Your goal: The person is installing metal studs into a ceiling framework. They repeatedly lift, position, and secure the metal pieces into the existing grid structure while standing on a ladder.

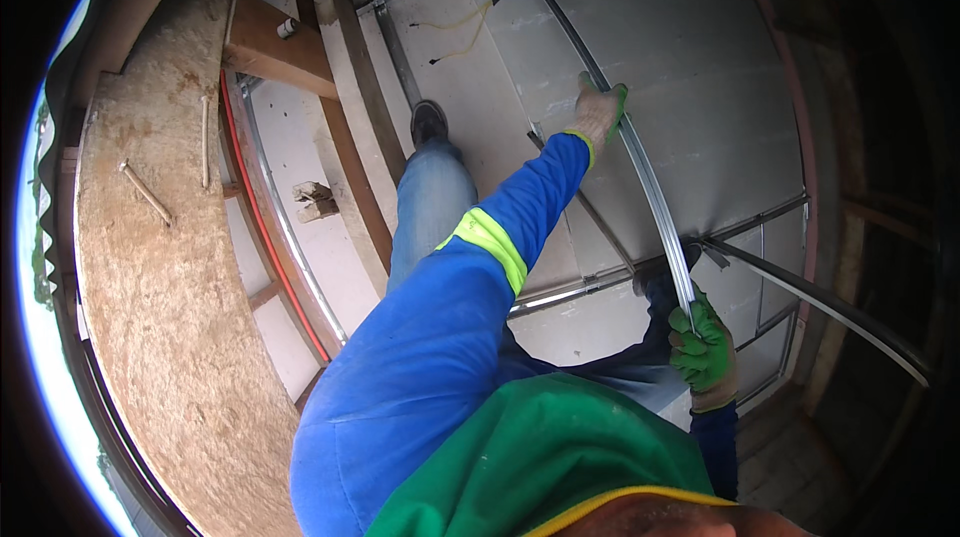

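Note:
A long, thin galvanised metal profile point(652, 187) runs from the far top of the view down to my right side. My left hand point(600, 109), in a pale knit glove with green coating, is closed around it partway along, with my arm stretched forward. At the near end my right hand point(703, 352), green-gloved, has its fingers wrapped about the same profile. Beneath it lie grey ceiling panels point(700, 87) and several metal frame bars point(605, 227). A second metal profile point(830, 307) extends out to the right, apart from my hands.
My left foot point(429, 122) rests beside wooden beams point(365, 77). A broad rough board point(170, 287) with two nails lies at the left. A red conduit point(262, 222) follows the framing, and a yellow cable point(470, 32) lies on the panels. Daylight shows past a wavy edge at far left.

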### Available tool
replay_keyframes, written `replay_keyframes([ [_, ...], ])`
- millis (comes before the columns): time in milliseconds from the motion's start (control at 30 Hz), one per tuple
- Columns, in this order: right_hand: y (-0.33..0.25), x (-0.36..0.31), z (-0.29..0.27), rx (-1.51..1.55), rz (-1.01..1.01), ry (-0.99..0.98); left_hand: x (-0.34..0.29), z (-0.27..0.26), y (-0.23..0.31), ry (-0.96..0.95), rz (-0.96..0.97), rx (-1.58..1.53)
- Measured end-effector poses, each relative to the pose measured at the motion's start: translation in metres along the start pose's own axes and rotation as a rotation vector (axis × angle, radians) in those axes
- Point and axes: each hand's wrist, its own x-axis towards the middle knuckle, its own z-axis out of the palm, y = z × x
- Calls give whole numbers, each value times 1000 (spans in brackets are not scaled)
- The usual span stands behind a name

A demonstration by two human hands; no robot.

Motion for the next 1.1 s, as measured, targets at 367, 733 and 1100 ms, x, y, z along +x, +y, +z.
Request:
replay_keyframes([
  [367, 31, 1, 11, -835, -109, 223, -5, -33, -20, 93, 133, 134],
  [733, 81, 51, 29, -782, -108, 189, -23, -93, -35, 33, 57, 65],
  [1100, 80, 70, 20, -846, -125, 147, -19, -89, -12, 65, 59, -4],
])
